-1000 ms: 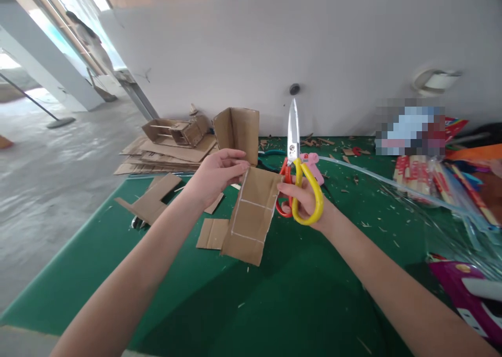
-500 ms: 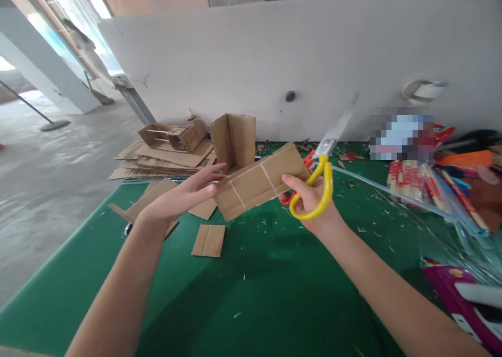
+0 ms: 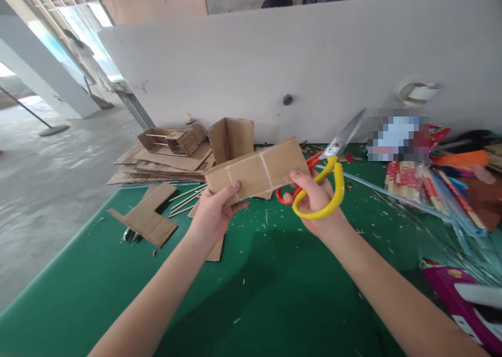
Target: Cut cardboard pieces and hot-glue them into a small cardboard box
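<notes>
A strip of cardboard (image 3: pixel 257 171) marked with pale lines is held up in the air above the green table (image 3: pixel 274 294), lying roughly level and in front of the open cardboard box (image 3: pixel 231 137) that stands against the grey wall. The left hand (image 3: pixel 214 213) pinches the strip's left end, thumb on the near face and fingers curled behind. The right hand (image 3: pixel 314 197) steadies the strip's right end with its thumb while its fingers are threaded through the yellow and red loops of the scissors (image 3: pixel 327 174); the blades point up and away to the right of the strip and look closed, though blur makes that uncertain. The strip looks light and fairly stiff, likely to crease along its drawn lines, so it is best held by the ends or edges. Left of the box lie flat cardboard sheets (image 3: pixel 164 161); below them an L-shaped offcut (image 3: pixel 147 216) rests on the table
</notes>
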Motion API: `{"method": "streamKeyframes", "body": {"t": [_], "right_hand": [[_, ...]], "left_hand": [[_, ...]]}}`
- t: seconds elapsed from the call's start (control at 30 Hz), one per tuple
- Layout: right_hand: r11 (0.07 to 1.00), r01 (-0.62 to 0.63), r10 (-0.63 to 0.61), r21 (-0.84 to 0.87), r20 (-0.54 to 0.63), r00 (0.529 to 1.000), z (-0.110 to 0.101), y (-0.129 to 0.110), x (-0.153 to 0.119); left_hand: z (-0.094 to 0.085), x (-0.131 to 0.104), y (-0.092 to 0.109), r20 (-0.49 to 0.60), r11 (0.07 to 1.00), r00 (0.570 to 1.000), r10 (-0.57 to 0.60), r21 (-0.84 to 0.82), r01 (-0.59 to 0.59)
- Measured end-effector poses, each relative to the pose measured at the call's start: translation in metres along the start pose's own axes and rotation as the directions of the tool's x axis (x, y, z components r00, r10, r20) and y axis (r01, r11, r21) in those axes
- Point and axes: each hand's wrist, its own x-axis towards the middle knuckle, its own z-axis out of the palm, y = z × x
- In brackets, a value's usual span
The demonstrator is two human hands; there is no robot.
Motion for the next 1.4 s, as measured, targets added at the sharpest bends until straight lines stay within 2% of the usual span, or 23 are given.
{"method": "streamKeyframes", "body": {"t": [0.1, 0.17, 0.2, 0.3, 0.37, 0.4, 0.57, 0.67, 0.77, 0.87, 0.97, 1.2, 1.4], "right_hand": [[0.992, -0.039, 0.057, -0.122, 0.15, 0.987, -0.017, 0.002, 0.012], [0.957, -0.038, 0.121, -0.288, 0.277, 0.953, -0.032, 0.007, 0.021], [0.926, -0.033, 0.169, -0.375, 0.338, 0.926, -0.04, 0.009, 0.025], [0.812, 0.021, 0.333, -0.584, 0.492, 0.804, -0.061, 0.012, 0.033], [0.75, 0.053, 0.412, -0.66, 0.528, 0.743, -0.07, 0.009, 0.037], [0.725, 0.06, 0.435, -0.686, 0.525, 0.732, -0.074, 0.007, 0.038], [0.674, 0.04, 0.467, -0.737, 0.468, 0.75, -0.078, -0.004, 0.04], [0.663, 0.031, 0.522, -0.748, 0.492, 0.697, -0.073, -0.006, 0.038], [0.684, 0.106, 0.487, -0.722, 0.559, 0.671, -0.068, 0.001, 0.034], [0.725, 0.133, 0.417, -0.675, 0.585, 0.695, -0.065, 0.015, 0.032], [0.729, 0.111, 0.41, -0.675, 0.561, 0.719, -0.065, 0.027, 0.03], [0.727, 0.181, 0.358, -0.663, 0.59, 0.724, -0.067, 0.039, 0.03], [0.695, 0.246, 0.324, -0.676, 0.6, 0.732, -0.059, 0.043, 0.03]], "left_hand": [[-0.006, 0.021, 0.024, -0.044, 0.991, 0.99, 0.134, -0.004, -0.134], [-0.011, 0.033, 0.039, -0.024, 0.981, 0.981, 0.193, 0.008, -0.193], [-0.013, 0.039, 0.045, -0.011, 0.978, 0.978, 0.209, 0.01, -0.208], [-0.018, 0.049, 0.055, -0.008, 0.975, 0.975, 0.221, -0.021, -0.221], [-0.019, 0.052, 0.057, -0.035, 0.974, 0.975, 0.219, -0.055, -0.221], [-0.019, 0.053, 0.056, -0.058, 0.974, 0.976, 0.21, -0.072, -0.214], [-0.015, 0.057, 0.053, -0.171, 0.967, 0.97, 0.173, -0.157, -0.2], [-0.012, 0.058, 0.049, -0.16, 0.964, 0.969, 0.189, -0.159, -0.214], [-0.008, 0.056, 0.039, -0.11, 0.969, 0.974, 0.198, -0.128, -0.211], [-0.005, 0.051, 0.028, -0.07, 0.972, 0.976, 0.204, -0.1, -0.21], [-0.003, 0.048, 0.018, -0.05, 0.975, 0.978, 0.204, -0.073, -0.208], [0.0, 0.046, 0.013, -0.078, 0.968, 0.969, 0.232, -0.077, -0.238], [-0.001, 0.046, 0.01, -0.054, 0.969, 0.97, 0.236, -0.06, -0.239]]}}
